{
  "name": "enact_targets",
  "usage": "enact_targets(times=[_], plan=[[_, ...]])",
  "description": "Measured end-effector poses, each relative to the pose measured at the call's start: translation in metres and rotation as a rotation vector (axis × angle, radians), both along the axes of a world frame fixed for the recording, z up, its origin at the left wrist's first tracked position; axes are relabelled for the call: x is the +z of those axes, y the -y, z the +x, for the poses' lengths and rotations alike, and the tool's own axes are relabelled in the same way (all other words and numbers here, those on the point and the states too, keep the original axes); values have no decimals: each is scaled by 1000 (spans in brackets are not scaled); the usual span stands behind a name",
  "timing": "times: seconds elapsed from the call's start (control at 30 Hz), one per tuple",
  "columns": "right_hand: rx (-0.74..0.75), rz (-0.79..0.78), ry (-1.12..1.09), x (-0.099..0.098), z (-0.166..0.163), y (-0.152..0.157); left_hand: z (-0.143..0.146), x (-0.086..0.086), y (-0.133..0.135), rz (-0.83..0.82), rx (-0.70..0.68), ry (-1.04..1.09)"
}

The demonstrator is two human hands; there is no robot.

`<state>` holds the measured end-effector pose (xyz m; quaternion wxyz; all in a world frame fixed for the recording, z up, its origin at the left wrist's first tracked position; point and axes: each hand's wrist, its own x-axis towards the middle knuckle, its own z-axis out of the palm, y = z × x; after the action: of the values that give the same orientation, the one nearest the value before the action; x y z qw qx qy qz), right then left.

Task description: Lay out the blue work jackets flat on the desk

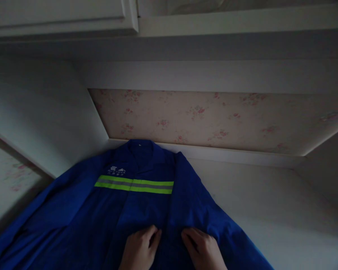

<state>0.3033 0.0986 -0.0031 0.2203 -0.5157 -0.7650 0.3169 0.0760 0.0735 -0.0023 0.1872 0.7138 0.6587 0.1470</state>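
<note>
A blue work jacket (pixel 146 208) lies spread front side up, its collar toward the back wall and its sleeves slanting out to both sides. Across its chest runs a yellow-green and grey reflective band (pixel 133 185), with a white printed logo above it. My left hand (pixel 141 248) is closed in a pinch on the jacket front below the band. To its right, my right hand (pixel 203 247) pinches the cloth near the jacket's side and sleeve. The fingertips of both hands are partly hidden, and the jacket's lower part runs out of view.
Under the jacket is a white surface (pixel 250 198) inside a recess. Floral wallpaper (pixel 197 116) covers the back wall within a white frame. A white side panel (pixel 45 108) stands at left. Overhead hangs a cabinet with a white door (pixel 56 17) and a ledge (pixel 242 22).
</note>
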Motion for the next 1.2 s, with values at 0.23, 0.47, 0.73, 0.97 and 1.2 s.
enact_targets(times=[0.23, 0.47, 0.73, 0.97, 1.2], plan=[[-2, -43, -38, 6, 0, -1, -1, -2, 1, -14, -13, 37], [-7, -26, -22, 4, -1, 0, -1, -3, 1, 1, -9, 19], [-7, -21, -13, 1, 0, 1, -1, -1, 0, -8, -8, 15], [-5, -23, -14, 3, 0, 0, -1, -4, -1, -8, -8, 25], [-2, -15, -24, 0, 1, -1, -2, -4, 1, -14, -15, 14]])
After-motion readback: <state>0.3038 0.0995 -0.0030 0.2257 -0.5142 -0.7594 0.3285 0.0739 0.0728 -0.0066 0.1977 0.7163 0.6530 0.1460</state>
